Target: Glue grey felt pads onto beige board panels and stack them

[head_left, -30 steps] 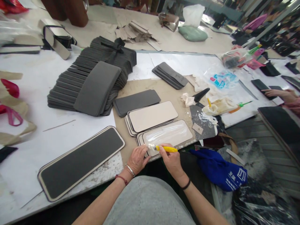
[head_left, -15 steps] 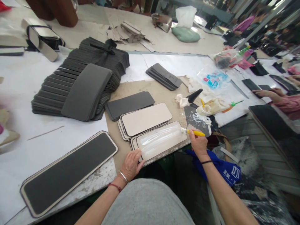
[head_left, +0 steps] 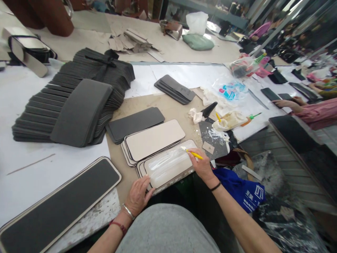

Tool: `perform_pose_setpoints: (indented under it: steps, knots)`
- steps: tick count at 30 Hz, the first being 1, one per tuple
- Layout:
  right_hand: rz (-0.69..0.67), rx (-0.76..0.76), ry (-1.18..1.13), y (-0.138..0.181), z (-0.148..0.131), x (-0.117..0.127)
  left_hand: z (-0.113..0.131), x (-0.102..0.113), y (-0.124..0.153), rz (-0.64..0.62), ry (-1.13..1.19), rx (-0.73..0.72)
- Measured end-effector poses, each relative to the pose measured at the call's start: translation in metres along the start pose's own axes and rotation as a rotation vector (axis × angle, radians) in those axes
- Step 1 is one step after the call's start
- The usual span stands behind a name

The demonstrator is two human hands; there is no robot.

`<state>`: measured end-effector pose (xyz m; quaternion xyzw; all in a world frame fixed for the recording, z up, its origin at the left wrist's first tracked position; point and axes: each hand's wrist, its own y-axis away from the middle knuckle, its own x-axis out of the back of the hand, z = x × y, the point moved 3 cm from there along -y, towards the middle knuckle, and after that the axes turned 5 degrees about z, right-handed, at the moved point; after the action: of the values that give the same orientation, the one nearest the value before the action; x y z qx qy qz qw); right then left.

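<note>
My right hand (head_left: 202,165) is closed around a yellow-handled brush (head_left: 196,155), its whitened tip touching the top beige panel (head_left: 181,162) near the far right part. Streaks of wet white paste, which looks like glue, run along that panel. With fingertips and thumb, my left hand (head_left: 138,193) holds the panel's near left corner. More dark-edged panels lie fanned under it. Just behind is a second stack of beige panels (head_left: 155,138), its top face unstreaked, and behind that sit dark grey panels (head_left: 135,124).
A large pile of dark grey pieces (head_left: 79,95) stands at left. A long black panel with beige border (head_left: 60,207) lies front left. At right are a paste-smeared dark board (head_left: 214,140), a crusted container (head_left: 231,120) and a plastic bag (head_left: 229,89). A co-worker's pink sleeve (head_left: 310,110) shows far right.
The brush has moved left from the right end of the beige panel, carried by my right hand. My left hand remains at the panel's corner. The view has shifted slightly.
</note>
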<state>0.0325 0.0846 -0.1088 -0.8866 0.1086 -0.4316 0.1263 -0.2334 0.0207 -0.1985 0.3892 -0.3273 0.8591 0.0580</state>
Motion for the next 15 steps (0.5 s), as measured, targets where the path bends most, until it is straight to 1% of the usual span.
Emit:
perform_pose_setpoints:
  steps: [2, 4, 5, 6, 8, 10, 11, 12, 13, 15]
  knots:
    - [0.049, -0.017, 0.064, -0.01, 0.019, 0.008, 0.001, 0.0, -0.001, -0.01, -0.012, -0.015]
    - [0.007, -0.018, 0.085, -0.016, 0.027, 0.006, 0.002, 0.0, -0.002, -0.019, -0.022, -0.018]
    - [-0.037, -0.009, 0.074, -0.015, 0.024, 0.002, 0.002, 0.0, -0.002, -0.021, -0.028, -0.019]
    - [-0.091, 0.008, 0.046, -0.012, 0.017, -0.003, 0.002, 0.0, -0.002, -0.021, -0.032, -0.02]
    - [-0.209, 0.057, -0.057, 0.0, -0.007, -0.013, 0.003, 0.0, -0.002, -0.023, -0.037, -0.03]
    - [-0.305, 0.078, -0.173, 0.015, -0.029, -0.017, 0.002, -0.001, -0.001, -0.025, -0.035, -0.037]
    - [-0.314, 0.061, -0.207, 0.022, -0.034, -0.014, 0.002, -0.001, -0.001, -0.026, -0.032, -0.036]
    - [-0.289, 0.023, -0.213, 0.028, -0.034, -0.008, 0.002, -0.002, -0.001, -0.027, -0.028, -0.037]
    - [-0.24, -0.025, -0.19, 0.032, -0.028, 0.0, 0.002, -0.002, -0.001, -0.025, -0.025, -0.04]
    - [-0.126, -0.112, -0.093, 0.037, -0.005, 0.02, 0.002, -0.001, -0.001, -0.024, -0.029, -0.044]
